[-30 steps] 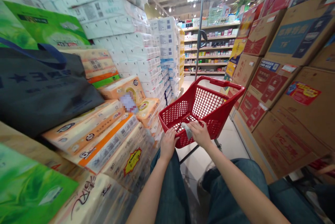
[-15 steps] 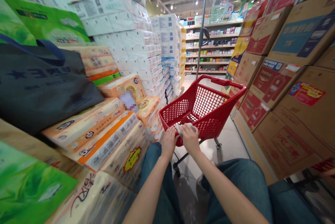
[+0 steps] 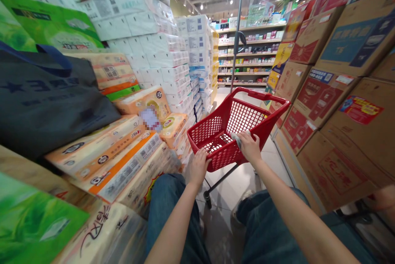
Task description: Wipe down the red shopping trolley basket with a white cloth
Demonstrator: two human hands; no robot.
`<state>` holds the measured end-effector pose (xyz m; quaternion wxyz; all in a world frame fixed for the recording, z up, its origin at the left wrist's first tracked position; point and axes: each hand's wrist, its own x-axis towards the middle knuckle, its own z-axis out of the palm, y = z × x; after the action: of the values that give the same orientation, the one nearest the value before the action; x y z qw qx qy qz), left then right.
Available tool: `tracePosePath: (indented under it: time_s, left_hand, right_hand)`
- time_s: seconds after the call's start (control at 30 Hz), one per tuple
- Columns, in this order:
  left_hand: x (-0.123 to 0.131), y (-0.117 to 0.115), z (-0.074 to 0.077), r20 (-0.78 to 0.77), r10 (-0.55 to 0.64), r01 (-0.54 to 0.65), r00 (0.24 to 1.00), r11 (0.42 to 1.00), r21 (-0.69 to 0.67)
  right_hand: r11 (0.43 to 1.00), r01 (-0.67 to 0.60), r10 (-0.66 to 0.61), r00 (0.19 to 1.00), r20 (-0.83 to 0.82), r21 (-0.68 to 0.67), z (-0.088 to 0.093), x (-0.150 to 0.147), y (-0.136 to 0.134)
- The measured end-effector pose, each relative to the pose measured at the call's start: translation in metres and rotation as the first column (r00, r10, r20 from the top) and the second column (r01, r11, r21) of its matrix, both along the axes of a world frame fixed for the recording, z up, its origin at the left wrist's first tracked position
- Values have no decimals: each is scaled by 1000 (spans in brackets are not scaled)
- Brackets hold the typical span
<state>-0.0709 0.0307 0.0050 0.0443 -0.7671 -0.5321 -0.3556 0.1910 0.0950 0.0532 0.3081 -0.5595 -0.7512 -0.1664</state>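
In front of my knees stands a red shopping cart [image 3: 222,157] with a latticed plastic basket. Its near rim is in the fingers of my left hand [image 3: 198,167], curled over the front left corner. Farther right along the same rim is my right hand [image 3: 250,148], closed on a crumpled white cloth [image 3: 237,138] pressed against the rim. The cloth is mostly covered by the fingers, so its full size is hidden.
Tissue packs [image 3: 123,165] are piled on the left, with a dark blue bag [image 3: 52,95] on them. Cardboard cartons [image 3: 358,140] are stacked on the right. Behind the cart, a metal pole [image 3: 237,45] rises before stocked shelves [image 3: 247,54].
My right hand has slid the cloth rightward along the cart's near rim, away from my left hand. The left hand stays at the corner. My left knee has shifted left.
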Motion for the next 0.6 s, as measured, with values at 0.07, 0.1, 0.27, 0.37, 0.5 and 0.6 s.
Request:
tracePosePath:
  time_s: [0.07,0.1,0.27,0.37,0.5,0.6]
  left_hand:
    - [3,1,-1,3,5,-5,1000,1000,1]
    - [4,2,-1,3,6,-6,1000,1000,1]
    - [8,4,-4,-6,3,-3,1000,1000,2]
    - [6,3,-5,-11,0,0,1000,1000,1]
    - [4,1,-1,-6,-7,7,1000,1000,7]
    - [5,0,2,6,-8,8,1000,1000,13]
  right_hand:
    - [1000,15,-15,999,-47,15,-7,-22,-9]
    - [1000,6,-5,998,-65,20,-11,-36,-16]
    - [990,-142,143,988,-63,23,-34,-107,-56]
    - [971,-237,237,971,8,7,-33,-112,-63]
    - [974,-225,227,970,88,-30,-14,-60,-39]
    - [997,-77,78,996,51,-25,0,-13,-13]
